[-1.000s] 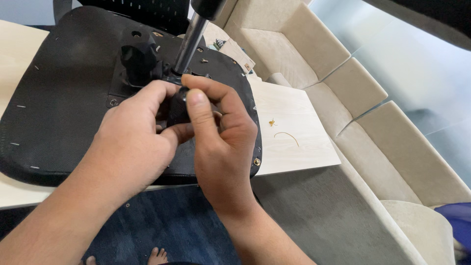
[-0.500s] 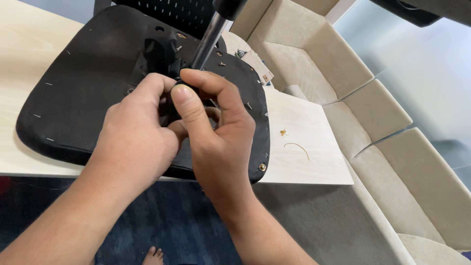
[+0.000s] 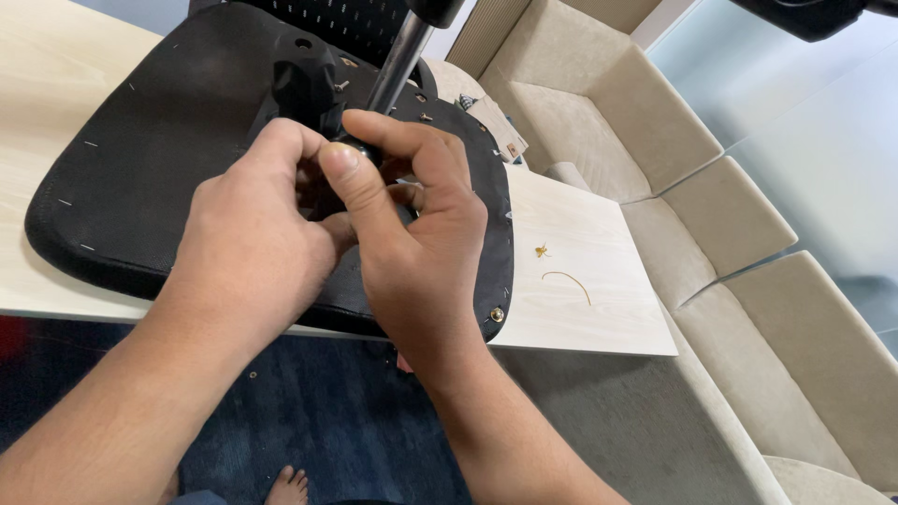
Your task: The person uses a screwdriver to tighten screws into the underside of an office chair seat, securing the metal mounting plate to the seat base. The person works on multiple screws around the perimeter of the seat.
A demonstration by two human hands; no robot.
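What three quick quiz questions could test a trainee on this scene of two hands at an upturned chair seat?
1. True or false: the black seat lies upside down on the light wooden table.
2. Which stands up from the seat's underside? A) a metal column B) a lamp C) a bottle
3. Fill in: both the left hand and the right hand close around a small black ____ at the column's foot.

Key: 1 true; 2 A; 3 part. Most of it is hidden by the fingers, so its exact kind cannot be told.
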